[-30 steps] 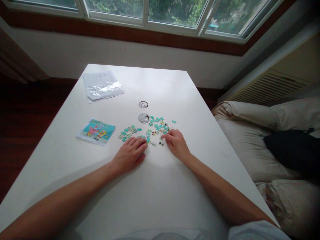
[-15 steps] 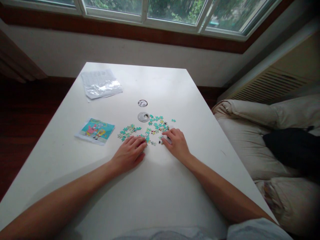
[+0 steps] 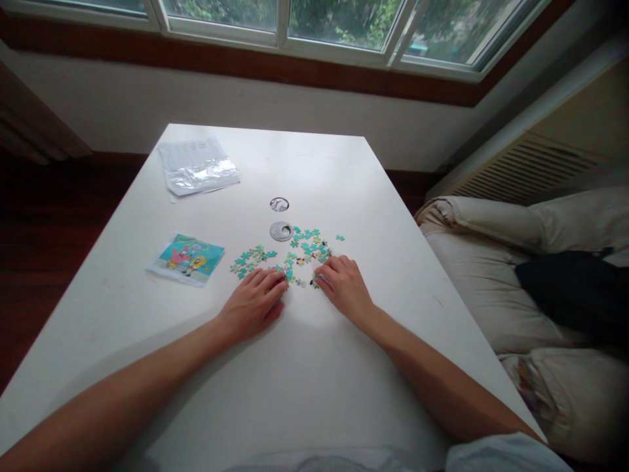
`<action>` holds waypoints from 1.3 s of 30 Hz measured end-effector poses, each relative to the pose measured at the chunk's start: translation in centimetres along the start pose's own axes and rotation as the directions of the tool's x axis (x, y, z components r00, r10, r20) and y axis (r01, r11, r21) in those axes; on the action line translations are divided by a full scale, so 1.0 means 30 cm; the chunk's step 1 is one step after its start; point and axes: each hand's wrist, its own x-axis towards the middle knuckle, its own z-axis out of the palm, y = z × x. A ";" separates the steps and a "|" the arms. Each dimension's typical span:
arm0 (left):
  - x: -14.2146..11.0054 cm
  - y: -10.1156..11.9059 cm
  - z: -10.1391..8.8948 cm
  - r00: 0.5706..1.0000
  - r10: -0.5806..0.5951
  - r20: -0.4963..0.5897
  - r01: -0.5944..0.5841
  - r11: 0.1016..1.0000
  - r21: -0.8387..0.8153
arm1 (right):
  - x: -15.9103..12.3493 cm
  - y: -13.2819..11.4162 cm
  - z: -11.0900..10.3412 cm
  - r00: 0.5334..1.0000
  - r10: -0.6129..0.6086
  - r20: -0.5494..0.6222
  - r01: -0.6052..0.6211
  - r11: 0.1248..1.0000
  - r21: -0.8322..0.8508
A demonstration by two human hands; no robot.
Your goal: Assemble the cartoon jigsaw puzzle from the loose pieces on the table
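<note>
Many small jigsaw puzzle pieces (image 3: 314,249), mostly turquoise with some printed in yellow, black and red, lie loosely spread on the white table. At the near edge of the spread rests my left hand (image 3: 255,295), palm down, its fingers laid out over the table and its fingertips against the pieces. My right hand (image 3: 346,288) is on the right side of the spread. Its thumb and forefinger are drawn together at a puzzle piece (image 3: 313,283) with a dark patch; the fingers partly hide it.
A picture packet (image 3: 189,259) with cartoon figures lies to the left. Farther back are papers in a clear plastic sleeve (image 3: 199,167). Behind the pieces sit a round grey cap (image 3: 281,231) and a round hole (image 3: 280,204) in the table (image 3: 314,164). A beige sofa (image 3: 472,282) flanks the right.
The thumb and fingers of my right hand have come closer together, with the hand slightly lower and nearer the small dark-patched piece. My left hand stays almost in place.
</note>
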 end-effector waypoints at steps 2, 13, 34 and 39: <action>-0.001 -0.002 0.001 1.000 0.000 -0.002 0.000 1.000 -0.009 | 0.002 -0.004 -0.004 1.000 0.002 0.012 -0.002 1.000 -0.003; 0.000 -0.001 -0.001 1.000 0.004 -0.014 -0.005 1.000 -0.011 | 0.002 -0.017 -0.019 0.999 0.032 0.039 -0.033 0.999 0.008; -0.002 0.000 -0.002 1.000 0.001 0.005 -0.001 1.000 -0.008 | -0.009 0.005 -0.027 0.999 0.044 0.023 -0.043 0.997 -0.060; -0.001 0.001 -0.003 1.000 -0.001 0.012 0.001 1.000 -0.001 | -0.005 0.012 -0.026 0.995 0.070 0.066 -0.072 0.997 0.029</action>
